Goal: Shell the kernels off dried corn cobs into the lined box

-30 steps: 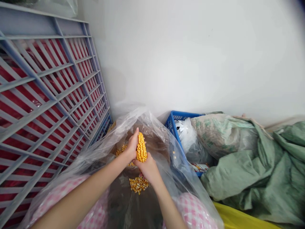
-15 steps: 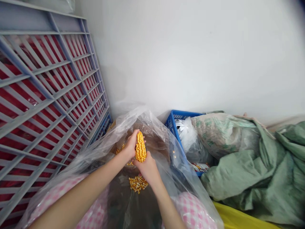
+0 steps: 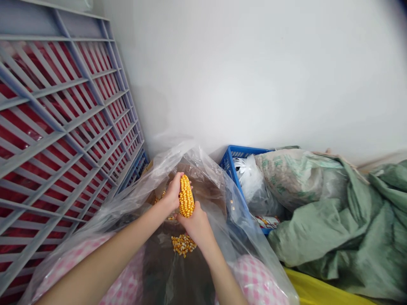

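The right grip (image 3: 195,222) hides the lower end of the corn cob (image 3: 186,195).

corn cob (image 3: 186,197) — bumpy, glossy | bag (image 3: 206,163) — shiny, crinkled plastic | wall (image 3: 254,76): smooth, matt

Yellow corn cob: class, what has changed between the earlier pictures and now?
The yellow corn cob shifted slightly left in the picture, with the left hand and right hand; the purple-grey slatted plastic crate slid left too, perhaps from camera movement. Nothing was taken up or released. Unchanged: both hands' grip and the loose yellow kernel pile below.
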`<state>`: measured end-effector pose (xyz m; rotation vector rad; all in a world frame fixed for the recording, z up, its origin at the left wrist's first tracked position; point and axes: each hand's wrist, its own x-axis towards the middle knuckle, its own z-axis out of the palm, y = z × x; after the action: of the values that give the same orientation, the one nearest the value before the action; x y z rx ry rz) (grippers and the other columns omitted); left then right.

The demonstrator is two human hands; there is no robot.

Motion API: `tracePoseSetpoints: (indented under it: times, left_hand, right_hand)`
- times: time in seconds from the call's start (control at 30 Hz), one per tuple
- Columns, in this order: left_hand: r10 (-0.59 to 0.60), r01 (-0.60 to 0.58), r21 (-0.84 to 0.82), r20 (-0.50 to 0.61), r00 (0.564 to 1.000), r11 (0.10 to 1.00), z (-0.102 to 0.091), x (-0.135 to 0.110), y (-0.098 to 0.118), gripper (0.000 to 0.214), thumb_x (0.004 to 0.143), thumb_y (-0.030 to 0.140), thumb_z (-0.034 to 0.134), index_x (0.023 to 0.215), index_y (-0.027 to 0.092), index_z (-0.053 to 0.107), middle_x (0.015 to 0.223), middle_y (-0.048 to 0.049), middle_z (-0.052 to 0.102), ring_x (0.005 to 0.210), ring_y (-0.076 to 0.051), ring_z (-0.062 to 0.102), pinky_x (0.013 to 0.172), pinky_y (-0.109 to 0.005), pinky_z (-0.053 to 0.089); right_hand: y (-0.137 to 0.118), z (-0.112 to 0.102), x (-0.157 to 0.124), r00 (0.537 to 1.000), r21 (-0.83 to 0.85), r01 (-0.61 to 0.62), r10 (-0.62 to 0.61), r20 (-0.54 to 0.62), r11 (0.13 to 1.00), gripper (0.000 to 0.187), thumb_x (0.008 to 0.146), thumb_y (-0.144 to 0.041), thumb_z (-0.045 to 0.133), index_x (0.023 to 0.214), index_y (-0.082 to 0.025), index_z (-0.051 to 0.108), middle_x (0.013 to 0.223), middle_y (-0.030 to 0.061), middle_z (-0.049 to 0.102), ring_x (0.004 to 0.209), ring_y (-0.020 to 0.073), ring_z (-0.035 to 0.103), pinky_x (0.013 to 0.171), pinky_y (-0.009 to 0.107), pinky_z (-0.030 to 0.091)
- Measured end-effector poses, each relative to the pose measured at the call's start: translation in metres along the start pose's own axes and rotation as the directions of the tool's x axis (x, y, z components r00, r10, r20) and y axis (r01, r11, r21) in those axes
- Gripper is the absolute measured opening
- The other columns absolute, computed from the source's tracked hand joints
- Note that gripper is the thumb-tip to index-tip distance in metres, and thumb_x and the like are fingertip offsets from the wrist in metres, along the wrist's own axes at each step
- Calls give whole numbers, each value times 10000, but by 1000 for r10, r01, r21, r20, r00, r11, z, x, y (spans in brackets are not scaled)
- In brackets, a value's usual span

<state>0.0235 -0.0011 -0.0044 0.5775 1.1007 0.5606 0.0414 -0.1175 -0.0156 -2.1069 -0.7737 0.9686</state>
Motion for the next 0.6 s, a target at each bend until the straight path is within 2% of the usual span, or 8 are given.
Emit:
tracePoseSetpoints:
  times: [0.13, 0.23, 0.33, 0.47, 0.6]
  left_hand:
    - [23, -23, -76, -1, 1000, 997, 3, -6, 3, 229, 760, 344, 413, 634, 176, 505, 494, 12, 504, 421, -127, 522, 426, -237, 434]
    - [-25, 26, -95, 10, 1000, 995, 3, -8, 7, 325, 784, 419, 374, 627, 172, 514, 482, -5, 508, 414, -144, 516, 417, -255, 430]
    - [-93, 92, -77, -8, 996, 993, 1, -5, 8, 330, 773, 460, 426, 658, 167, 528, 519, -22, 551, 435, -159, 537, 413, -261, 426]
    - [-85, 83, -79, -18, 996, 993, -3, 1, 6, 213, 777, 331, 448, 654, 171, 511, 527, -7, 555, 447, -146, 550, 443, -250, 439]
    - [-78, 78, -104, 3, 997, 992, -4, 2, 5, 263, 783, 376, 439, 655, 164, 527, 543, -20, 574, 471, -149, 565, 449, -246, 438]
  right_hand:
    - [-3, -3, -1, 998, 93, -28, 23, 53, 995, 393, 651, -435, 606, 888, -192, 408, 878, 68, 612, 462, 125, 561, 426, 241, 404]
    - [-4, -2, 1, 996, 135, -48, 37, 87, 990, 390, 651, -438, 593, 883, -193, 395, 862, 58, 603, 367, 98, 502, 364, 240, 382]
    - [-3, 1, 3, 999, 101, -14, 10, 42, 995, 383, 633, -428, 609, 860, -198, 403, 829, 53, 601, 454, 132, 552, 403, 246, 402]
    - [0, 5, 6, 1000, 44, 19, -19, 8, 999, 387, 616, -434, 627, 848, -204, 420, 789, 51, 604, 590, 186, 601, 476, 266, 422]
    - [2, 4, 6, 1000, 69, 28, -28, 4, 997, 375, 618, -416, 631, 846, -202, 425, 813, 54, 604, 513, 158, 578, 440, 260, 407]
